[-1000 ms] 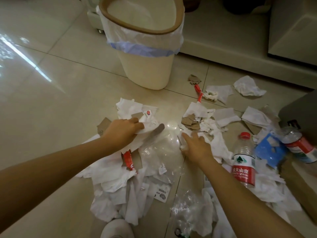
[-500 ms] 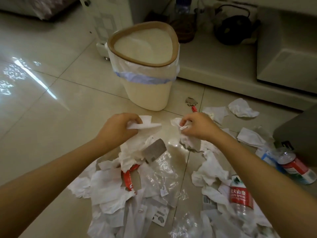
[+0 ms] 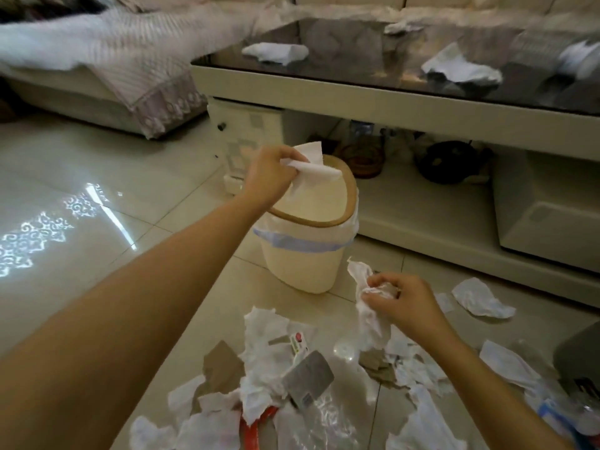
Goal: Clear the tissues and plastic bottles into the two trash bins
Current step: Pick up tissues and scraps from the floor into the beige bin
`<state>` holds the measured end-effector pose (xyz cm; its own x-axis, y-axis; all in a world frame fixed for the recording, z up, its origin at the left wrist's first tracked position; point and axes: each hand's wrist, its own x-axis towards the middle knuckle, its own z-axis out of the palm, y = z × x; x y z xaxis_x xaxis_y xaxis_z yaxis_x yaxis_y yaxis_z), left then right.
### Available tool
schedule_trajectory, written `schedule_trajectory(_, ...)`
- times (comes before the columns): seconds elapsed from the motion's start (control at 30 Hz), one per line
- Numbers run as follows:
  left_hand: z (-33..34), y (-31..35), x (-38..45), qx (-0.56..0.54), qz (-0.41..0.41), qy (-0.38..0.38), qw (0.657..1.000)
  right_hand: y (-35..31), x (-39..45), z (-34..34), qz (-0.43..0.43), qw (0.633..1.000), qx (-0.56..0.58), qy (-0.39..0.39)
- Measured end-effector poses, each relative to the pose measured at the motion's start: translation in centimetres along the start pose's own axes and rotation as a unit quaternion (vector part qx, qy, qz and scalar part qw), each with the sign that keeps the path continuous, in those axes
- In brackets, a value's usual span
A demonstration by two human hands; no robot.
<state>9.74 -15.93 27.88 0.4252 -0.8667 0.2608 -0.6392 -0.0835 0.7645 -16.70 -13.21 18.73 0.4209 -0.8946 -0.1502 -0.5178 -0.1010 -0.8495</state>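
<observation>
My left hand [image 3: 268,178] grips a white tissue [image 3: 313,165] right above the open mouth of the cream trash bin [image 3: 302,264], which has a tan rim and a white liner. Lower and to the right of the bin, my right hand [image 3: 402,302] holds a crumpled tissue [image 3: 367,297] that hangs down toward the floor. A heap of tissues [image 3: 269,358], torn cardboard and clear plastic lies on the tiles in front of me. At the lower right edge a plastic bottle [image 3: 581,414] shows only in part.
A low coffee table [image 3: 389,102] with a dark glass top stands behind the bin, with tissues [image 3: 461,68] on it and a dark kettle [image 3: 449,162] on its lower shelf. A sofa cover [image 3: 130,56] drapes at the left. A loose tissue [image 3: 480,298] lies at the right.
My left hand has risen from the heap with its tissue and now hangs over the bin's mouth. My right hand has lifted its tissue. The view has tilted up.
</observation>
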Motion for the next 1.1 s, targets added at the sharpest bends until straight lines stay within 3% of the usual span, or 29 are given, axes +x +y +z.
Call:
schedule_trajectory(0.07, 1.8, -1.5, 0.6, 0.139, -0.02, -0.069, 0.988, -0.3, 0.1, -0.1, -0.013, 0.999, 0.026, 0.02)
schedule_trajectory(0.13, 3.0, -3.1, 0.2, 0.184, -0.052, -0.125, 0.974, -0.9, 0.2, -0.1, -0.023, 0.998, 0.054, 0.039)
schedule_trajectory(0.4, 1.3, -5.1, -3.6, -0.015, -0.053, -0.079, 0.995, -8.1, 4.2, 1.9, -0.113, 0.968, 0.172, 0.142)
schedule_trajectory(0.53, -0.5, -7.0, -6.1, -0.082, -0.069, -0.053, 0.993, -13.0, 10.0, 3.3, -0.207, 0.953, 0.087, 0.203)
schedule_trajectory(0.63, -0.9, -9.0, -7.9, -0.058, -0.1, -0.083, 0.99, -13.6, 14.6, 3.3, -0.13, 0.98, -0.095, 0.114)
schedule_trajectory(0.7, -0.8, -9.9, -8.7, -0.051, -0.112, -0.095, 0.988, -13.1, 15.3, 3.2, -0.087, 0.986, -0.117, 0.077)
schedule_trajectory(0.93, 1.4, -10.6, -12.8, -0.052, -0.112, -0.138, 0.983, -7.2, 5.7, 5.4, -0.202, 0.968, -0.083, 0.125)
schedule_trajectory(1.1, 3.3, -15.0, -18.4, 0.115, -0.068, -0.292, 0.947, 0.4, -1.5, 7.8, -0.206, 0.965, -0.16, 0.015)
